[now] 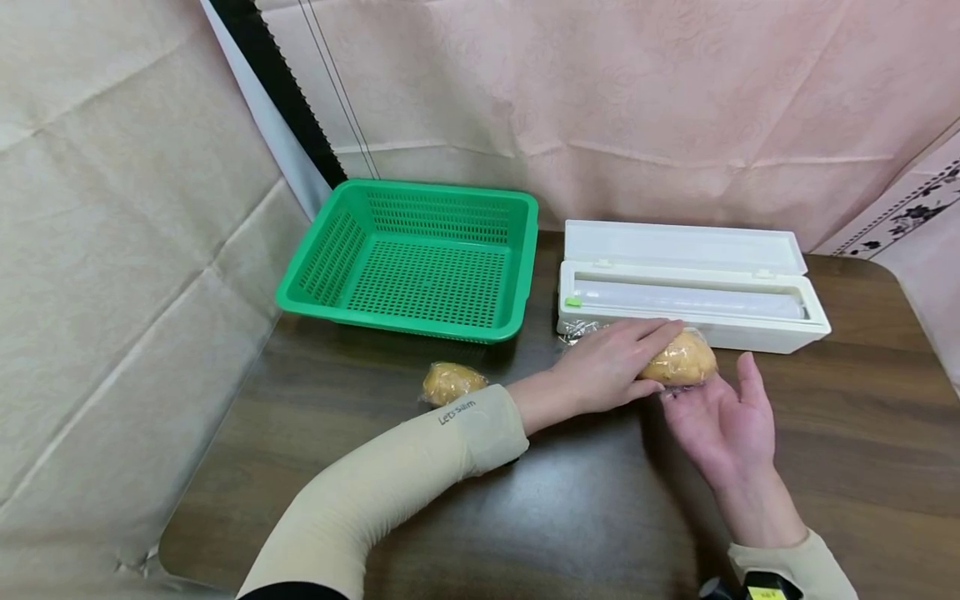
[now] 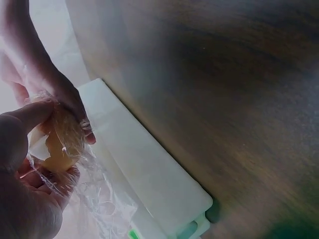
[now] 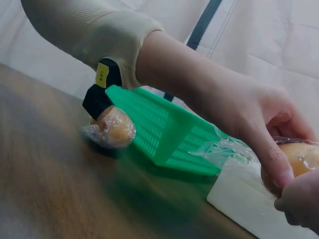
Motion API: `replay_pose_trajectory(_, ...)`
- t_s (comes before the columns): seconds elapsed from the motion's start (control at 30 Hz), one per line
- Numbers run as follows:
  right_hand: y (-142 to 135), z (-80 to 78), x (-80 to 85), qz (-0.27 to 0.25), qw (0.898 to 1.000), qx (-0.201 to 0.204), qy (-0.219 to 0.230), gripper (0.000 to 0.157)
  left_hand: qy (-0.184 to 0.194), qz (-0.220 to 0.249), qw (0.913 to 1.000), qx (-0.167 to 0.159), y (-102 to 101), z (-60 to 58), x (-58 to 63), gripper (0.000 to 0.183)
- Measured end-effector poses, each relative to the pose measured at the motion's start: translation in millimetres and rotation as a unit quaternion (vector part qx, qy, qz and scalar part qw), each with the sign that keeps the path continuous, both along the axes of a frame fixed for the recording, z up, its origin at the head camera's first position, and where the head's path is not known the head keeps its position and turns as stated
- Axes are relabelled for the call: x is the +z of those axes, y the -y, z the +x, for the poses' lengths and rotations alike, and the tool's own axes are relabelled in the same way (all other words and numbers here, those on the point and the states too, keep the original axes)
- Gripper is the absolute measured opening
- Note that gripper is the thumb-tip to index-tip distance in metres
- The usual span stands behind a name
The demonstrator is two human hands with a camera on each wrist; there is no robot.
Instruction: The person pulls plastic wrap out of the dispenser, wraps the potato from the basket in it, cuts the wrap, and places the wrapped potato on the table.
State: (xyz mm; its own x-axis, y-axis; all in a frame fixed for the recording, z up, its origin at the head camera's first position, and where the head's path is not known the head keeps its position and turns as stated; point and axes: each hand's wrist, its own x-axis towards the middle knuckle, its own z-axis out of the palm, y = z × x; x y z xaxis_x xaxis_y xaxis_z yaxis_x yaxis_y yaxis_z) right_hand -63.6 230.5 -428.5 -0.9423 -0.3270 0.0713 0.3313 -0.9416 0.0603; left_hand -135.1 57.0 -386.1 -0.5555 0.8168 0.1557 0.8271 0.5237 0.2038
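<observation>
A yellow-brown potato in clear plastic wrap is held just in front of the white wrap box. My left hand grips it from the left, thumb on the near side and fingers over the top. Beneath its right end lies my right hand, palm up with the thumb standing away; its fingertips are partly hidden by the potato. Loose plastic wrap trails from the potato beside the box in the left wrist view. A second wrapped potato rests on the table behind my left forearm.
At the back left stands a green plastic basket with nothing in it. The box's lid is raised, showing a roll of film inside. The brown table meets a pink cloth backdrop behind.
</observation>
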Motion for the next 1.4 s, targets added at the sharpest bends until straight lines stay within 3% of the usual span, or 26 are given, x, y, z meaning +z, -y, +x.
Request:
replay_pose_trajectory(0.5, 4, 2.9, 5.9, -0.002, 0.999, 0.002, 0.05, 0.077, 0.008, -0.006, 0.9999, -0.004, 2, 0.3, 0.5, 0.079)
replay_pose_trajectory(0.77, 4, 1.5, 3.5, 0.013, 1.0, 0.008, 0.026, 0.078, 0.008, -0.002, 1.0, -0.003, 3, -1.2, 0.8, 0.078)
replay_pose_trajectory(0.93, -8, 6.6, -4.1, 0.061, 0.998, 0.003, 0.007, 0.075, 0.013, -0.001, 0.9999, 0.002, 4, -0.7, -1.6, 0.079)
replay_pose_trajectory(1.07, -23, 11.9, -6.3, 0.134, 0.99, -0.034, -0.026, 0.073, 0.014, -0.013, 0.9998, 0.003, 4, 0.6, -5.5, 0.079)
replay_pose_trajectory(1.13, -29, 13.0, -4.4, 0.23, 0.969, -0.059, -0.064, 0.072, 0.018, -0.024, 0.9996, 0.001, 4, 2.3, -8.3, 0.079)
replay_pose_trajectory(1.17, -31, 13.2, -3.2, 0.288, 0.951, -0.072, -0.085, 0.071, 0.019, -0.029, 0.9994, 0.001, 4, 3.3, -9.9, 0.079)
replay_pose_trajectory(1.2, -34, 13.6, -1.7, 0.349, 0.927, -0.083, -0.107, 0.068, 0.021, -0.034, 0.9992, 0.001, 4, 4.4, -11.8, 0.079)
replay_pose_trajectory(1.3, -40, 15.9, 2.6, 0.507, 0.841, -0.097, -0.165, 0.059, 0.021, -0.045, 0.9988, 0.0, 4, 7.8, -18.5, 0.08)
replay_pose_trajectory(1.33, -42, 16.6, 3.9, 0.538, 0.818, -0.097, -0.178, 0.057, 0.019, -0.047, 0.9987, -0.002, 3, 8.9, -20.9, 0.08)
replay_pose_trajectory(1.4, -44, 18.2, 6.5, 0.58, 0.785, -0.093, -0.198, 0.053, 0.015, -0.05, 0.9986, -0.005, 2, 11.0, -25.9, 0.079)
